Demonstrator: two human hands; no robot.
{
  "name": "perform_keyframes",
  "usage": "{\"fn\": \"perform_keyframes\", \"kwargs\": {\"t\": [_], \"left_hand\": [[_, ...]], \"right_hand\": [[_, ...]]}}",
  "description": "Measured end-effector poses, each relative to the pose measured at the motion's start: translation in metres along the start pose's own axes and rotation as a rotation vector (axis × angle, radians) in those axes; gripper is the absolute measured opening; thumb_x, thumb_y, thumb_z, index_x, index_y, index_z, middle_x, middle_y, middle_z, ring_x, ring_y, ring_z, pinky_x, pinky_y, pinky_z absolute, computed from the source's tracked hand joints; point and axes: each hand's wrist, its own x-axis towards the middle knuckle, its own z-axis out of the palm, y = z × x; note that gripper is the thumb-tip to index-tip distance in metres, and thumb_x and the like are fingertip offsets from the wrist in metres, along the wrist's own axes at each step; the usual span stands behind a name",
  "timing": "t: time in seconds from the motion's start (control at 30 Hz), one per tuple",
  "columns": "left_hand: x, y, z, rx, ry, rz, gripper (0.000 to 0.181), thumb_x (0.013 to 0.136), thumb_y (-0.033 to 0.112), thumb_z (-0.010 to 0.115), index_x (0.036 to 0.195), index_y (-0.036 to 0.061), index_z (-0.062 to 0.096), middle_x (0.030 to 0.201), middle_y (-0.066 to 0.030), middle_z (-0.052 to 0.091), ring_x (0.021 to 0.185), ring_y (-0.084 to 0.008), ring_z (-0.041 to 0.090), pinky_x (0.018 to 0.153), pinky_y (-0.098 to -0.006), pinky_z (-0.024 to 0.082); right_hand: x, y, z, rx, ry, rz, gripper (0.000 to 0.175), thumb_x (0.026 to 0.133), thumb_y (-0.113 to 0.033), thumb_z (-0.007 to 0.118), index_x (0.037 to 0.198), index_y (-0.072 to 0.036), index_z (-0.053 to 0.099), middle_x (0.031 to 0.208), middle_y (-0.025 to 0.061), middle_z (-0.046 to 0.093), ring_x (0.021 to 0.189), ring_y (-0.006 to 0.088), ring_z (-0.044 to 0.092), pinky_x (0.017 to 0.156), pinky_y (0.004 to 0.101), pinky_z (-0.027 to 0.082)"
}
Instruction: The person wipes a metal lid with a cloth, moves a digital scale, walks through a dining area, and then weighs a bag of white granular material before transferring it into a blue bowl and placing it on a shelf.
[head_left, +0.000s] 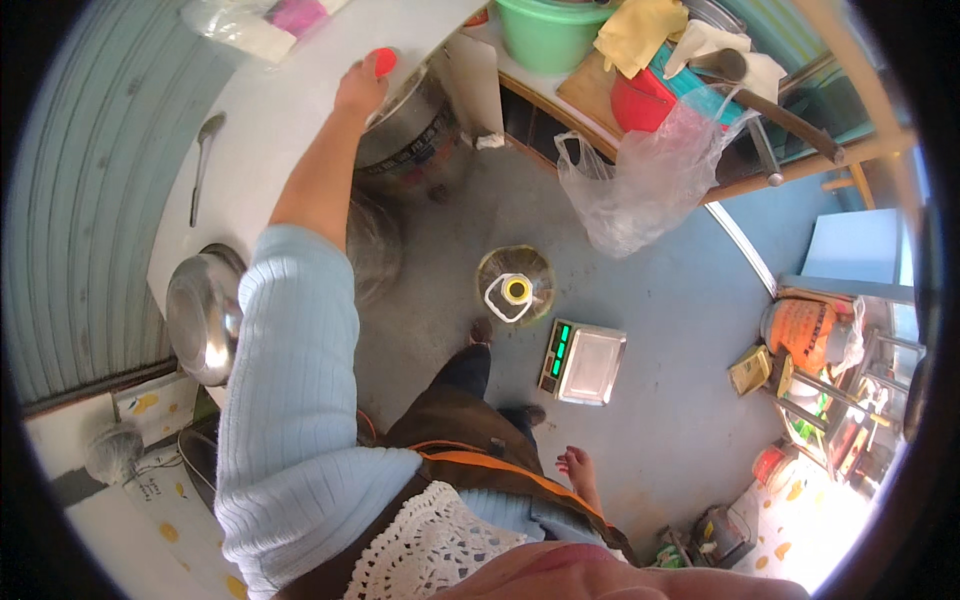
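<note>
My left hand (364, 90) is stretched out over the front edge of the white tabletop (255, 105), its fingers on a small round red cap (385, 61). Just below that hand stands a large metal drum (409, 131) with a dark printed band. At my right side, low near the apron (480, 442), my right hand (577, 469) hangs with loosely curled fingers and nothing in it. On the floor before me stands a clear plastic jug (544, 266) with a white handle (495, 304) and an uncapped yellow neck (516, 289). Beside it lies a digital scale (592, 366) with lit green displays.
A spoon (201, 165) and a steel bowl (202, 311) are on the left tabletop. Ahead are a green tub (551, 34), a red container (641, 101) and a hanging clear plastic bag (637, 187). A cluttered rack with an orange item (802, 330) stands right.
</note>
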Motion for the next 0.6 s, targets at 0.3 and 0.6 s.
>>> {"fn": "perform_keyframes", "kwargs": {"t": [0.3,0.6], "left_hand": [[0.060,-0.009,0.031,0.178,-0.180,-0.022,0.055,0.090,0.039,0.053,0.141,0.0249,0.044,0.146,-0.0227,0.039,0.121,-0.0410,0.053,0.103,-0.0434,0.044],[0.019,0.017,-0.011,0.193,-0.193,0.049,0.051,0.088,0.038,0.057,0.134,0.0186,0.049,0.114,-0.0218,0.065,0.108,-0.0332,0.063,0.091,-0.0421,0.050]], "right_hand": [[-0.023,-0.039,0.005,-0.036,0.193,-0.004,0.037,0.100,-0.019,0.051,0.130,0.003,0.050,0.094,0.0132,0.068,0.078,0.0190,0.067,0.067,0.0302,0.053],[-0.007,0.004,0.005,0.011,0.119,0.032,0.034,0.099,-0.019,0.053,0.124,0.004,0.055,0.093,0.0135,0.068,0.076,0.0184,0.067,0.067,0.0294,0.054]]}}
